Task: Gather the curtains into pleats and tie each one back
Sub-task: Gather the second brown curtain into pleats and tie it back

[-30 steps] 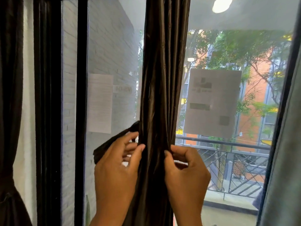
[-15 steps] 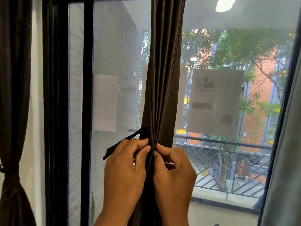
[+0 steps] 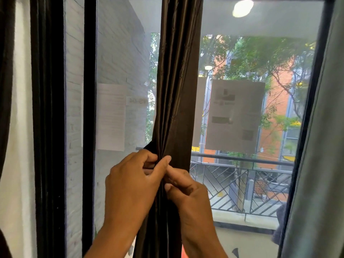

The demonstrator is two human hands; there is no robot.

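Two hands [image 3: 160, 185] pinch glossy, apparently satin curtain [image 3: 176, 81]

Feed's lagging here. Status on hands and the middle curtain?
Left hand and right hand both pinching the curtain, touching each other. Curtain bunched, tie showing at its left edge, knot not visible. Nothing in the way.

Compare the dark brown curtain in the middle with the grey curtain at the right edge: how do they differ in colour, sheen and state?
The dark brown curtain is shiny; the grey curtain looks matte and paler. The dark brown curtain is bunched into narrow folds, pinched by the left hand and the right hand; no hand touches the grey curtain. The brown one hangs mid-window, the grey one at the frame's right side. Both hang before the same window.
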